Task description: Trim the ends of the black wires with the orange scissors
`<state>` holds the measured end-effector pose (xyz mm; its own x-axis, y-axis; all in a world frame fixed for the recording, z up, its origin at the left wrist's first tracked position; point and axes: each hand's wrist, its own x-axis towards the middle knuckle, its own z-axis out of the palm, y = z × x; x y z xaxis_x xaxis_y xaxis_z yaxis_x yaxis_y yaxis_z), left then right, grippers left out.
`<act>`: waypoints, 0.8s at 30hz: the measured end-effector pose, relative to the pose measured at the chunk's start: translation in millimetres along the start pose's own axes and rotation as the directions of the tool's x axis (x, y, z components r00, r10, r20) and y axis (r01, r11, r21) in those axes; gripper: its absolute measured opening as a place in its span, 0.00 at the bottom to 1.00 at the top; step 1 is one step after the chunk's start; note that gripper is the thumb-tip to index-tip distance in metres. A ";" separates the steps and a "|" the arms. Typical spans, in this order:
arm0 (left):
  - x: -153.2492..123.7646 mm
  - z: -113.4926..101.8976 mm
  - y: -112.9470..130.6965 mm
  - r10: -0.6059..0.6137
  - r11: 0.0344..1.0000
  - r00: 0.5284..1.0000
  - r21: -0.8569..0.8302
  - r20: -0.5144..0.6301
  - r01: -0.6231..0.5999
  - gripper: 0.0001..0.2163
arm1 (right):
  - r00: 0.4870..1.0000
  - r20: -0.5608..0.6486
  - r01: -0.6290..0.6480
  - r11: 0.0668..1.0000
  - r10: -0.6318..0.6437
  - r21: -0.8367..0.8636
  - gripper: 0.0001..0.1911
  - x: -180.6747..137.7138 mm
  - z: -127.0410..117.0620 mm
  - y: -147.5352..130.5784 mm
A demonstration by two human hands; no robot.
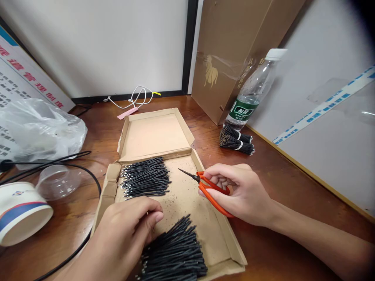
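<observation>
My right hand [234, 191] grips a pair of orange-handled scissors [215, 199]; their dark pointed blades [189, 174] look closed and point left above the cardboard tray. My left hand [129, 224] is closed, thumb and forefinger pressed together, over the tray's left side. Anything between those fingertips is too hidden to make out. Just below it lies a pile of short black wires [178, 249], partly covered by the hand. A second pile of black wires [145, 177], with shiny tips at the left, rests at the far left of the tray. Small dark crumbs dot the cardboard between them.
The open cardboard box [158, 130] has its lid folded back. Tied black wire bundles [237, 140] lie beside a water bottle [247, 91] and a tall brown box [228, 47]. Left are a paper cup [22, 214], clear plastic cup [58, 181], black cable [98, 183] and plastic bag [43, 127].
</observation>
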<state>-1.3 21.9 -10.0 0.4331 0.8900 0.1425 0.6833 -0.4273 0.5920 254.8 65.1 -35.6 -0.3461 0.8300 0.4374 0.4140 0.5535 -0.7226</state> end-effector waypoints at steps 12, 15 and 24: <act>3.6 11.1 -9.3 -0.195 0.896 0.979 -0.395 0.067 0.205 0.08 | 0.995 0.042 0.090 0.995 -0.088 -0.053 0.04 -7.0 -0.9 -8.8; 3.7 4.0 -3.1 -0.216 0.902 0.970 -0.358 0.113 0.243 0.08 | 0.991 0.063 0.120 0.990 -0.116 -0.074 0.06 -10.8 -1.1 -11.7; 2.2 -6.5 5.0 -0.312 0.857 0.926 -0.357 0.214 0.372 0.09 | 0.989 0.094 0.121 0.988 -0.112 -0.099 0.06 -19.7 0.6 -23.3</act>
<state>-0.7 22.7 -1.5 0.3131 0.9233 -0.2224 0.5366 0.0212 0.8435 251.5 35.8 -27.7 -0.4679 0.7526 0.4634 0.4503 0.6541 -0.6078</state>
